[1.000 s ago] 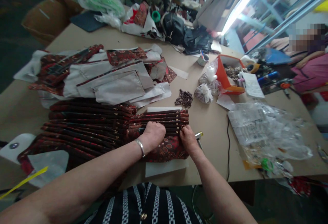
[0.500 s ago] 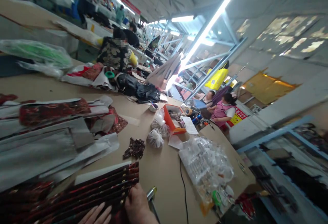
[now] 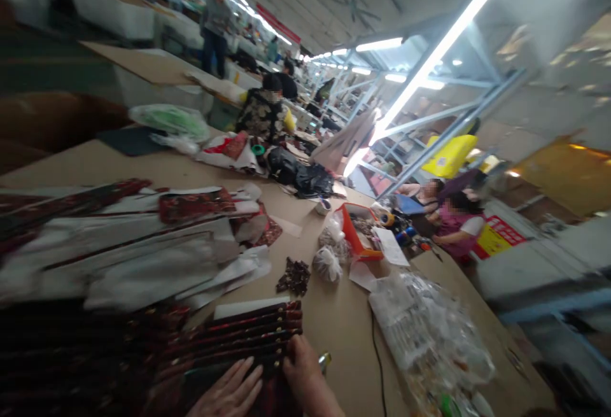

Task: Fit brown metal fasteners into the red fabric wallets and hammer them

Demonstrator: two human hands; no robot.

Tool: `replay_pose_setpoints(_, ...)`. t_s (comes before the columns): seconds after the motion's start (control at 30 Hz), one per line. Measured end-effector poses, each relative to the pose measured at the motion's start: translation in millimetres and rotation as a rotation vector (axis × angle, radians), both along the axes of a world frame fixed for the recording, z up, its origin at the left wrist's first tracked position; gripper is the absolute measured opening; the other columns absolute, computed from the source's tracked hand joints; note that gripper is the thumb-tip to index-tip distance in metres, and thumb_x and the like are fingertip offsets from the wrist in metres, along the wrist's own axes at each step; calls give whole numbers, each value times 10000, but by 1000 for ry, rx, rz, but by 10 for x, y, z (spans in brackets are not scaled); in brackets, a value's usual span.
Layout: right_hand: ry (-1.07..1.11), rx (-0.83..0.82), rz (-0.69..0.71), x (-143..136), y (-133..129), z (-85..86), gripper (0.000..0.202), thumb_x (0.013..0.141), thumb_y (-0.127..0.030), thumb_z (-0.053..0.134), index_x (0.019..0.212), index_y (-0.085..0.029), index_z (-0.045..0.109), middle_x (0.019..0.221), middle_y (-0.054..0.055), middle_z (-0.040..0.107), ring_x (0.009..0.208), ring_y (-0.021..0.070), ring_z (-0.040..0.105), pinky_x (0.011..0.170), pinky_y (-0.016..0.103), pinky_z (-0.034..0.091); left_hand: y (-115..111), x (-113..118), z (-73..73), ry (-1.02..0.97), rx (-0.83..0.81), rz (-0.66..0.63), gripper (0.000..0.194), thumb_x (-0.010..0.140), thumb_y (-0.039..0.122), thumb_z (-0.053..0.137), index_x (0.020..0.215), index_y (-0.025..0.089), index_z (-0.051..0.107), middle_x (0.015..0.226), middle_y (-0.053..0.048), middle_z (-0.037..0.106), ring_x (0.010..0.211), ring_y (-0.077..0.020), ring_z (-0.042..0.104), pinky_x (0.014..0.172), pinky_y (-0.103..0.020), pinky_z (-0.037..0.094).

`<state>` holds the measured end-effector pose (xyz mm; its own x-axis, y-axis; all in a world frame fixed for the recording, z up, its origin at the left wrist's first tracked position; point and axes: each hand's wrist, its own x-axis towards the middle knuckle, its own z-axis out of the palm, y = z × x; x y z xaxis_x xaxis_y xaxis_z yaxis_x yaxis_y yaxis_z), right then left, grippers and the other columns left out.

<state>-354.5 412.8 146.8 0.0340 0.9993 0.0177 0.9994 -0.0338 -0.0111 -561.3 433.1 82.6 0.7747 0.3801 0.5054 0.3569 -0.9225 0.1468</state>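
Dark red patterned fabric pieces [image 3: 252, 331] lie in overlapping rows at the front of the table, with small gold-coloured dots near their right ends. My left hand [image 3: 228, 391] rests flat on them, fingers stretched out. At their right edge my right hand [image 3: 305, 369] has its fingers curled, gripping the edge of the fabric. A shiny metal tip [image 3: 324, 361] shows just beyond this hand; the rest is hidden. Behind the rows sits a pile of small dark brown bits [image 3: 293, 277], too small to name.
White and red cloth pieces [image 3: 157, 251] cover the table's left. Tied plastic bags [image 3: 328, 264] and an orange box [image 3: 360, 232] stand mid-table. Clear plastic bags [image 3: 420, 321] lie right, beside a black cable [image 3: 377, 353]. Several people sit or stand farther off.
The view has swung left, so everything sits farther right in the picture. My left hand shows more fully on the fabric. My right hand stays at the fabric's right edge.
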Motion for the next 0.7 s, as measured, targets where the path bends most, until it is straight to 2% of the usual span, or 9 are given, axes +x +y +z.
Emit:
replay_pose_setpoints(0.07,69,39,60,14,6,104,262,606,-79,528,775,-278,514,781,24,638,685,231,663,554,325,565,-71,-53,176,122,-26,-102,504,766,280,563,1264,203,536,1276,-52,592,1182,-261,526,987,-374,440)
replay_pose_setpoints(0.1,108,61,97,27,51,153,272,663,-66,480,835,-272,529,850,57,639,784,255,666,636,375,575,-91,-62,236,143,-58,-114,505,784,313,550,1271,184,521,1284,-60,585,1192,-272,517,994,-400,438)
replay_pose_setpoints(0.17,262,146,169,24,234,230,257,748,-94,436,898,-271,548,894,73,629,822,254,654,670,399,573,-96,-43,262,136,-109,-51,399,835,330,510,1201,180,565,1252,-64,605,1174,-261,529,1007,-414,432)
replay_pose_setpoints(0.27,449,150,292,-176,667,357,207,804,-157,466,947,-265,571,937,68,622,857,239,633,722,391,558,-82,50,86,125,-45,-7,279,862,337,506,1085,219,624,1241,-30,609,1140,-232,555,998,-363,441)
replay_pose_setpoints(0.43,442,87,652,-991,1638,815,212,859,-173,452,983,-221,617,994,71,621,964,220,552,843,371,487,-122,212,-366,59,116,7,238,909,292,446,1008,294,662,1163,70,650,1064,-168,604,892,-276,502)
replay_pose_setpoints(0.5,346,68,744,-1323,2086,1016,232,872,-164,445,997,-218,633,1039,72,618,1020,210,512,905,345,444,-144,243,-490,44,133,38,255,908,251,439,1030,273,662,1193,85,635,1101,-158,582,906,-261,502)
replay_pose_setpoints(0.57,137,51,745,-1588,2499,1156,265,857,-155,471,1068,-216,620,1124,79,590,1073,227,474,929,356,412,-160,261,-555,43,129,51,278,899,201,436,1069,248,651,1223,88,619,1148,-149,551,938,-249,490)
replay_pose_setpoints(0.63,-61,29,708,-1780,2814,1209,341,840,-158,495,1168,-213,572,1192,98,552,1116,262,440,920,395,397,-165,275,-571,59,95,36,287,896,180,433,1072,243,650,1218,85,622,1161,-143,543,952,-244,483)
replay_pose_setpoints(0.7,-151,0,715,-1918,2993,1180,338,852,-185,493,1181,-215,560,1194,105,543,1127,270,426,915,401,382,-161,289,-559,86,54,9,271,898,186,437,1041,251,659,1209,72,628,1158,-132,549,954,-230,477)
